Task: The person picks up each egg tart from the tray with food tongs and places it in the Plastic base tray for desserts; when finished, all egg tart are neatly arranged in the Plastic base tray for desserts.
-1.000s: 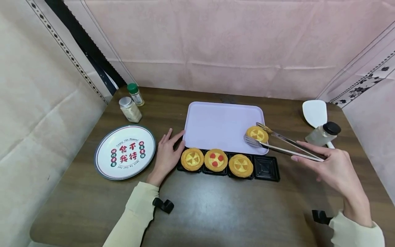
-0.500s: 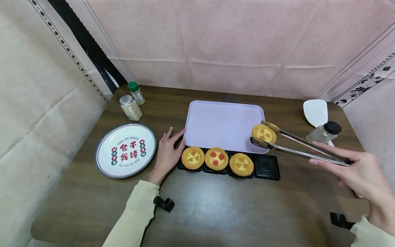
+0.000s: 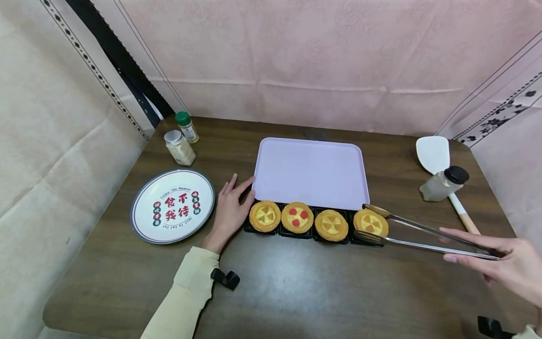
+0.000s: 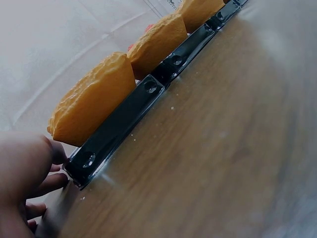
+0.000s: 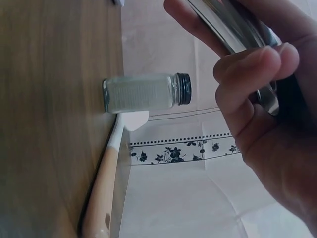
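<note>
My right hand (image 3: 499, 261) grips metal tongs (image 3: 427, 233). Their tips sit on either side of an egg tart (image 3: 370, 222) with a wedge pattern, which lies in the rightmost cell of a black compartment tray (image 3: 351, 235). In the other cells are two more wedge-patterned tarts, the left one (image 3: 265, 216) and the inner one (image 3: 331, 225), and a tart with red dots (image 3: 297, 217). My left hand (image 3: 230, 214) rests with relaxed fingers at the left ends of the black tray and the lilac serving tray (image 3: 311, 174). In the left wrist view its fingers (image 4: 49, 186) meet the black tray's end.
A printed round plate (image 3: 172, 235) lies at the left. Behind it stand a silver-lidded jar (image 3: 179, 149) and a green-capped bottle (image 3: 187, 128). At the right, a black-capped jar (image 3: 442, 184) stands beside a white spatula (image 3: 433, 153) with a wooden handle.
My right hand has moved right and toward me. The tongs have carried the tart off the lilac tray into the black tray's rightmost cell. My left hand stays put.
</note>
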`<move>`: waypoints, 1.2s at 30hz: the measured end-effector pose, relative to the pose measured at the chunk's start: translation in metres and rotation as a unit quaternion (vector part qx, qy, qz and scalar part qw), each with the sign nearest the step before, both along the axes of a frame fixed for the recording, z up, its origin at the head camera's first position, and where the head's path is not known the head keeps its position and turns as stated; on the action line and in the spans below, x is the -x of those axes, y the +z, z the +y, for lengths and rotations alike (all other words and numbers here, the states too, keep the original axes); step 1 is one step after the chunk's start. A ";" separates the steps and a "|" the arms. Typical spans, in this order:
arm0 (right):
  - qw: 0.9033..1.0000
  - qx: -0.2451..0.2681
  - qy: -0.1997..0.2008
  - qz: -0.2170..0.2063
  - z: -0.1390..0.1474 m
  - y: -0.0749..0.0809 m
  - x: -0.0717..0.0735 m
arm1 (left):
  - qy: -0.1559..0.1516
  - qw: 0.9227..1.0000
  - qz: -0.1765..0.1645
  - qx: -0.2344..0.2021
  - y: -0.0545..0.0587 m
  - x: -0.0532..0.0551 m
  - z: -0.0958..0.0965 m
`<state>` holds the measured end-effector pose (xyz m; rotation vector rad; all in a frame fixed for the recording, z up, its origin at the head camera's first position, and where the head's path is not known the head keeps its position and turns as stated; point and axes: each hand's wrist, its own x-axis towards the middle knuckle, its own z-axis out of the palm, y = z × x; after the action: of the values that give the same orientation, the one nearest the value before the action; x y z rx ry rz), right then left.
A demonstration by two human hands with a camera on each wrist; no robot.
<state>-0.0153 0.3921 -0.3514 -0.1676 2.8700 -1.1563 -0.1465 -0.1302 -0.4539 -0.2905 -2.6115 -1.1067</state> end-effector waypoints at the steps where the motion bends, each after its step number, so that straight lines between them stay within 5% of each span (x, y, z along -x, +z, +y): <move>1: 1.000 -0.001 -0.002 -0.006 0.001 -0.001 0.000 | 0.000 1.000 -0.001 0.000 0.000 0.000 0.000; 15: 0.998 -0.013 -0.030 -0.045 -0.001 -0.006 0.000 | 0.001 1.000 -0.008 0.005 0.001 0.000 -0.001; 24: 1.000 0.010 -0.025 0.002 0.000 -0.004 -0.003 | 0.001 1.000 -0.006 0.005 0.000 0.000 0.000; 28: 0.995 0.011 -0.093 0.038 -0.012 -0.001 0.005 | 0.003 1.000 -0.004 0.002 0.000 0.000 -0.001; 31: 0.984 -0.040 -0.163 0.066 -0.025 -0.003 0.017 | 0.004 1.000 -0.001 0.002 0.000 0.000 -0.002; 36: 0.967 -0.096 -0.213 0.102 -0.038 -0.017 0.034 | -0.001 1.000 0.005 0.005 -0.001 0.001 -0.001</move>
<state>-0.0490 0.3537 -0.3682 0.3774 3.2849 -0.9418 -0.1473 -0.1309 -0.4551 -0.2995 -2.6096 -1.0900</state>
